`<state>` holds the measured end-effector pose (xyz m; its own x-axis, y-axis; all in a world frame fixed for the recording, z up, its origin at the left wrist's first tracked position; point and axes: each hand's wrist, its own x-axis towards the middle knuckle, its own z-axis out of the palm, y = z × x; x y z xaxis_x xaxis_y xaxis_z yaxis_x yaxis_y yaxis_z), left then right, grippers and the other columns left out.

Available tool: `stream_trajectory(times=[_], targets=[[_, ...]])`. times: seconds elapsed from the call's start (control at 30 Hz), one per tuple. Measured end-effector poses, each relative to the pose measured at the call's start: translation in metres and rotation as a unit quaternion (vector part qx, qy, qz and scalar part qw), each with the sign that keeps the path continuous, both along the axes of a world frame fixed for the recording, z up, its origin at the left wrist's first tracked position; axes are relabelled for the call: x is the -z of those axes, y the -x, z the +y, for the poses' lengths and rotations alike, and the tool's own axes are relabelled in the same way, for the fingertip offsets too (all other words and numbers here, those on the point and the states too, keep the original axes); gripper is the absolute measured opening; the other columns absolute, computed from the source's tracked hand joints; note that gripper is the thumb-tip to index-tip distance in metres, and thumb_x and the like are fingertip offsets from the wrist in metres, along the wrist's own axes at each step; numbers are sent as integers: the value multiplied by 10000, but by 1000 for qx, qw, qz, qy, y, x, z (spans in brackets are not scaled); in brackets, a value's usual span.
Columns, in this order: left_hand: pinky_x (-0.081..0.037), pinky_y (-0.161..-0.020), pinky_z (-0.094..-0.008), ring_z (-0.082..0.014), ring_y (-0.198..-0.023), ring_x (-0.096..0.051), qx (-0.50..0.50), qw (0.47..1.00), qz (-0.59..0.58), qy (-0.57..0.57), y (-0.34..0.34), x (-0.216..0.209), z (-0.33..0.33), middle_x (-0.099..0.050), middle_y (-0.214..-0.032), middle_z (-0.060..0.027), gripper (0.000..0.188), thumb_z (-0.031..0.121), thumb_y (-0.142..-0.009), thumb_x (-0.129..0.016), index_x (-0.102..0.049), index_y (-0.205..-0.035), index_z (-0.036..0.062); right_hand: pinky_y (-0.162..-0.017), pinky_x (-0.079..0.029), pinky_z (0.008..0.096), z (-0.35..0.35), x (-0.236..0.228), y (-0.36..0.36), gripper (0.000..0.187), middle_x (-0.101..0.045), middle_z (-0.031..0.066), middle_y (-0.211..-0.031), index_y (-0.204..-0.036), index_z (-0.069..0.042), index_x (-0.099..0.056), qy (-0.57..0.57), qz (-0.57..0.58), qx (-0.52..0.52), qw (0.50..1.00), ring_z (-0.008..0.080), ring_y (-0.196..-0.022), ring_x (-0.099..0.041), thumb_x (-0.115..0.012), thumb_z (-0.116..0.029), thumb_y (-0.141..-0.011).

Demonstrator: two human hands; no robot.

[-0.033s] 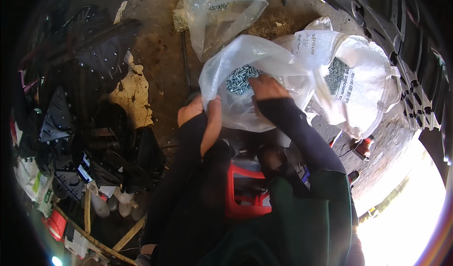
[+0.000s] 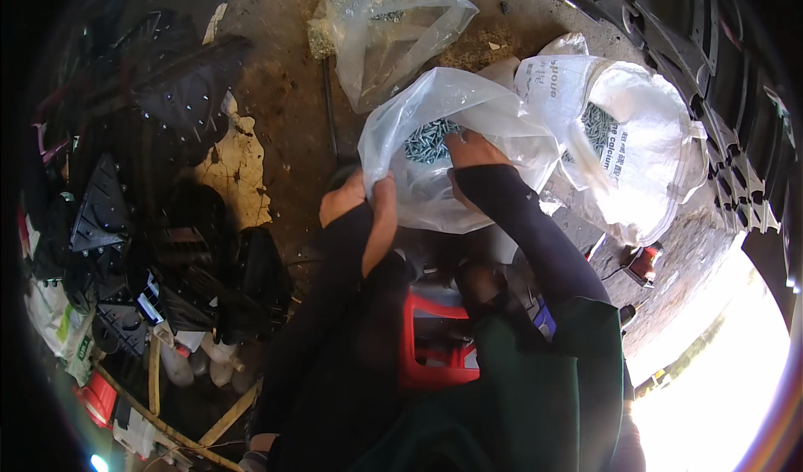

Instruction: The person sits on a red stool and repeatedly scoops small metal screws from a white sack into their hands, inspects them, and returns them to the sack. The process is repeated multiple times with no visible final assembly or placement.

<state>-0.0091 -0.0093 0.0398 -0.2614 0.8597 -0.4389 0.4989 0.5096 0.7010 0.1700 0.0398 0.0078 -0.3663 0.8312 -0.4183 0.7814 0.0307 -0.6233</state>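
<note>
A clear plastic bag (image 2: 489, 196) stands gaping in front of me, with a pile of silvery screws (image 2: 429, 141) inside. At its near-left rim, my left hand (image 2: 358, 212) pinches the film between thumb and fingers. My right hand (image 2: 478, 154) reaches into the bag, beside the right edge of the pile. Its fingers curl downward; their tips are hidden, so I cannot make out what they hold.
Right of the bag stands a white woven sack (image 2: 644, 162) holding more screws. Beyond lies another clear bag (image 2: 401, 28) with small metal pieces. Black plastic parts (image 2: 104, 208) heap up on the left. A red plastic stool (image 2: 410, 338) is below my arms.
Both hands and the clear bag have shifted very slightly to the right. My left hand keeps its pinch on the rim, and my right hand stays at the pile.
</note>
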Motion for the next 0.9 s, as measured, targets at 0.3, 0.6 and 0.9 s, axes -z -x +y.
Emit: stream_trajectory(times=[0.3, 0.6, 0.9], targets=[[-510, -650, -424, -350, -701, -671, 48, 996, 73, -22, 5, 22, -1, -668, -736, -211, 208, 192, -902, -616, -690, -950, 3, -796, -542, 444, -28, 113, 46, 268, -624, 162, -1018, -1044, -92, -672, -188, 3, -35, 982, 338, -922, -665, -696, -147, -782], [-423, -542, -286, -112, -556, -542, 89, 995, -8, 34, 8, -3, 14, -567, -611, -47, 229, 233, -871, -708, -671, -923, 13, -776, -537, 359, 4, 61, -15, 236, -701, 106, -953, -1081, 13, -677, 289, 246, 219, 899, 201, -876, -679, -583, -134, -923], [-521, -862, -349, -228, -892, -610, -137, 824, -538, 114, 22, 6, 127, -581, -1004, -136, 315, 73, -955, -493, -492, -1224, -90, -866, -521, 421, -24, 23, -19, 311, -625, 191, -1114, -1200, 59, -559, 439, 520, 459, 571, 309, -952, -619, -513, -165, -989]])
